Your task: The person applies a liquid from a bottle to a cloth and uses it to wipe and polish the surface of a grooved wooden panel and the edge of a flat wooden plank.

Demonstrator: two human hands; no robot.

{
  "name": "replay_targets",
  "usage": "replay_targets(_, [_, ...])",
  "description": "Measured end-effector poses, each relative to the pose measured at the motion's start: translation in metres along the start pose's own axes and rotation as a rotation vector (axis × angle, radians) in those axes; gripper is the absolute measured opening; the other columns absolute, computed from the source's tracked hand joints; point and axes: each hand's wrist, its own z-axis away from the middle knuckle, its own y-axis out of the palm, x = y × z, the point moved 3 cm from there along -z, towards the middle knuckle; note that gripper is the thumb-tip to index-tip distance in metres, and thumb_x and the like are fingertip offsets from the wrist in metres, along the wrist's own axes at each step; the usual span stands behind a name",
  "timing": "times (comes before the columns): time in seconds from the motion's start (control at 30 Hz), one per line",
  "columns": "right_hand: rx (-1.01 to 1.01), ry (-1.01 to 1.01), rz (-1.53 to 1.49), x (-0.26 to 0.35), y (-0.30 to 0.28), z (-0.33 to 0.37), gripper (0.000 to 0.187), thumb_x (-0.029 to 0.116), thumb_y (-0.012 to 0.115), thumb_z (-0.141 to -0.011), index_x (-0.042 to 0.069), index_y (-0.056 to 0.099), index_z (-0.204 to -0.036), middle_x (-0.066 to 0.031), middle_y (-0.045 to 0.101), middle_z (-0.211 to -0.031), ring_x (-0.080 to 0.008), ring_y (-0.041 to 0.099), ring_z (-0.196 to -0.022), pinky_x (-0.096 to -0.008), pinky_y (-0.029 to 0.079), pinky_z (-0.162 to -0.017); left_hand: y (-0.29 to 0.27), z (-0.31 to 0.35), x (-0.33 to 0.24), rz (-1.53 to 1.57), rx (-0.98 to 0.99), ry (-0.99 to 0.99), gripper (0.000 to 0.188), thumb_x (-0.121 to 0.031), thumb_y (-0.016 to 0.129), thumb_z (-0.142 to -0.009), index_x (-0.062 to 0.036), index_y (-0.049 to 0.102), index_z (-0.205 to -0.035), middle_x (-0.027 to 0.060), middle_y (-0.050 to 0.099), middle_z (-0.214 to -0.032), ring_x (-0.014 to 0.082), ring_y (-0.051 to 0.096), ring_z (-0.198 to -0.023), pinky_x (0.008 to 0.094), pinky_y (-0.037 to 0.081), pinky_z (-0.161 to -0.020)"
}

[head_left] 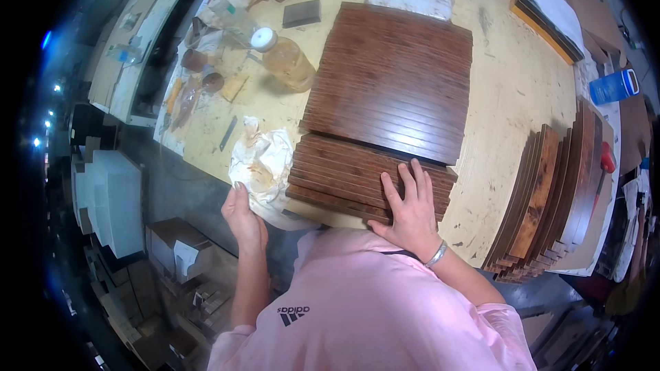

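Dark-stained slatted wooden panel (pixel 357 178) at the surface's (pixel 509 89) near edge: keep right hand (pixel 411 209) flat, grip spread; left hand (pixel 242 214) fingers the stained crumpled cloth (pixel 260 160), holding it loosely.

Two hands are seen: the left hand (pixel 244 216) at seven o'clock, the right hand (pixel 411 206) at five o'clock. One glass jar (pixel 283 58) is counted at eleven o'clock, one stained rag (pixel 260 159) at eight, one stack of boards (pixel 550 206) at three.
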Motion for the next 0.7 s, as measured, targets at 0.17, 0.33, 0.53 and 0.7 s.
replay_targets(0.17, [-0.063, -0.001, -0.011, -0.004, 0.005, -0.009, 0.104, 0.04, 0.087, -0.061, 0.003, 0.044, -0.148, -0.0296, 0.037, -0.15, -0.0489, 0.038, -0.135, -0.0575, 0.034, -0.113, 0.05, 0.031, 0.011, -1.037, 0.414, 0.456, 0.013, -0.009, 0.054, -0.098, -0.0048, 0.062, -0.089, 0.0083, 0.058, -0.077, 0.0221, 0.057, -0.071, 0.039, 0.043, -0.061])
replay_targets(0.33, [0.007, 0.036, 0.021, -0.003, 0.001, -0.014, 0.111, 0.041, 0.088, -0.062, 0.0, 0.036, -0.151, -0.029, 0.033, -0.153, -0.0463, 0.038, -0.137, -0.0556, 0.034, -0.113, 0.105, 0.045, 0.046, -1.274, 0.798, 0.844, 0.028, -0.015, 0.057, -0.088, -0.0089, 0.069, -0.112, 0.0094, 0.066, -0.124, 0.0285, 0.058, -0.12, 0.0518, 0.04, -0.104])
replay_targets(0.53, [0.076, 0.005, 0.112, 0.005, 0.01, -0.004, 0.115, 0.04, 0.088, -0.066, -0.004, 0.028, -0.153, -0.0307, 0.027, -0.157, -0.0477, 0.028, -0.145, -0.0543, 0.028, -0.118, 0.046, -0.003, 0.042, -1.514, 0.463, 0.937, 0.022, -0.018, 0.059, -0.089, -0.0062, 0.071, -0.103, 0.0149, 0.067, -0.123, 0.0364, 0.053, -0.131, 0.0695, 0.025, -0.11])
replay_targets(0.7, [0.113, -0.001, 0.212, 0.009, 0.015, -0.001, 0.094, 0.033, 0.077, -0.077, -0.008, 0.033, -0.15, -0.0333, 0.028, -0.156, -0.0466, 0.029, -0.147, -0.0512, 0.027, -0.12, 0.087, 0.055, 0.065, -1.372, 0.706, 1.063, 0.014, -0.02, 0.06, -0.084, -0.0085, 0.067, -0.09, 0.014, 0.065, -0.118, 0.0396, 0.052, -0.13, 0.0711, 0.025, -0.108])
